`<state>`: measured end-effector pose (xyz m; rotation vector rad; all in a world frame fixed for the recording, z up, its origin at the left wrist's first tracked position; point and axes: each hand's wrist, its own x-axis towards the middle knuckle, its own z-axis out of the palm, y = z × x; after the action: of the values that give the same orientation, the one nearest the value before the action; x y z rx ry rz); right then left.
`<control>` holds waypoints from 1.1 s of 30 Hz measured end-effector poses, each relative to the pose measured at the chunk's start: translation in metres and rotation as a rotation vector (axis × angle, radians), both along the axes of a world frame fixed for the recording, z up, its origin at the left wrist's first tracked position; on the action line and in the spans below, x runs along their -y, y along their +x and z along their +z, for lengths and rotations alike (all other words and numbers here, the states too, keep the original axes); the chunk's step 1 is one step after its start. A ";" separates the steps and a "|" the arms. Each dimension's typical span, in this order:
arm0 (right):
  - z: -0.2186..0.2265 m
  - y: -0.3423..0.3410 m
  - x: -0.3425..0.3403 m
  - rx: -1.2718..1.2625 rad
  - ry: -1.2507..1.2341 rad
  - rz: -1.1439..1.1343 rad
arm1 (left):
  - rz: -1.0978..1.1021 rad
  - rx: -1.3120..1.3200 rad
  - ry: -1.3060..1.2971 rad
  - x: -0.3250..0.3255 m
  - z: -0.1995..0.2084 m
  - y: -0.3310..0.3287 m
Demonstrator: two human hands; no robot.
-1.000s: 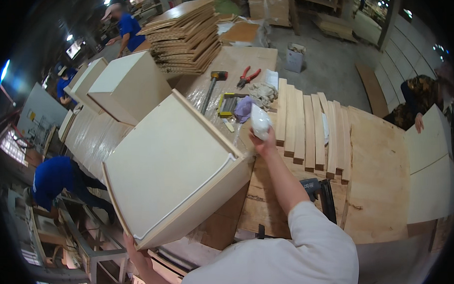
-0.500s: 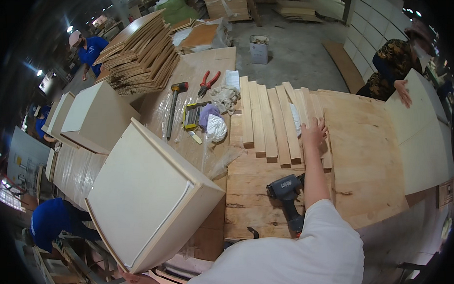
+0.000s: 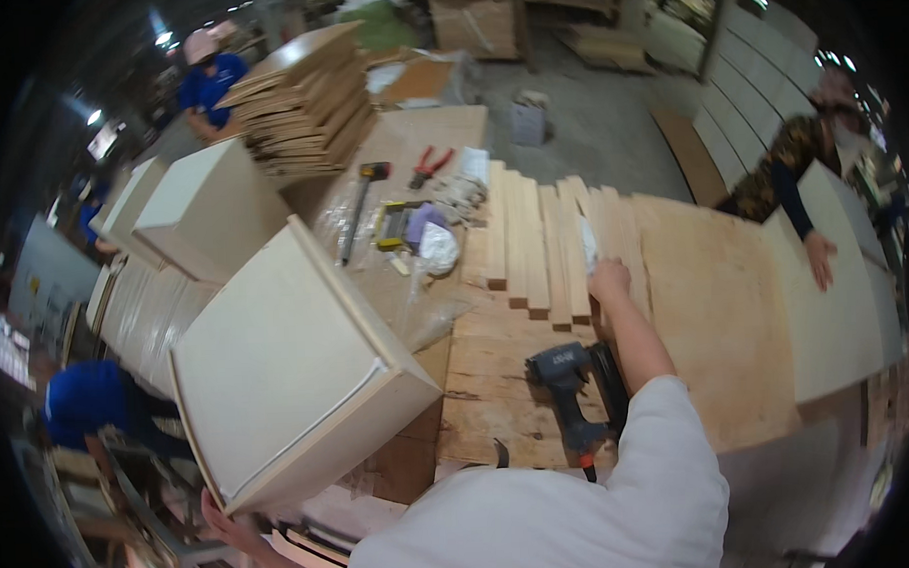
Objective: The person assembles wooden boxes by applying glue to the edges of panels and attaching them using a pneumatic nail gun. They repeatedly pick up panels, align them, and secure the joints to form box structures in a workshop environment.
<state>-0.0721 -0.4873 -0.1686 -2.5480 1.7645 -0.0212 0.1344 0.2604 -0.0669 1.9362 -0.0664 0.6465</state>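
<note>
A pale box-shaped wooden carcass with a white panel face is tilted at the left of the bench. A white bead runs along the inside edge of that panel. My left hand grips the carcass at its near lower corner, the fingers partly hidden. My right hand is closed at the near end of a narrow white object lying among several wooden strips. The fingers cover part of that object, whose kind is unclear. Just nearer to me lies a dark nail gun.
A hammer, red-handled pliers, a purple cloth and rags lie beyond the carcass. Stacked boards and more pale boxes stand at left. A co-worker touches a white panel box at right.
My right hand has drawn nearer and left, from spread over the strips to closed on the white object. The carcass and left hand have shifted slightly. The right-hand co-worker's hand is lower.
</note>
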 end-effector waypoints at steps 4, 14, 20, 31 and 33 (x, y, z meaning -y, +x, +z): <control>0.006 -0.003 -0.003 0.276 0.175 -0.010 | 0.032 0.283 0.047 0.004 0.044 -0.013; 0.161 0.064 -0.151 1.575 0.701 0.315 | -0.565 0.338 0.172 0.105 0.122 -0.032; 0.251 0.109 -0.361 1.866 1.259 0.851 | -0.968 0.390 0.126 0.171 0.141 -0.056; 0.283 0.143 -0.424 1.085 1.215 0.982 | -0.981 0.415 0.402 0.124 0.098 -0.089; 0.284 0.157 -0.413 0.800 0.885 1.152 | -0.886 0.519 0.432 0.108 0.091 -0.081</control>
<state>0.0847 -0.0739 0.1158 -1.9843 -0.0982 -0.1477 0.0539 0.1522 0.0242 1.8227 -1.3954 0.5174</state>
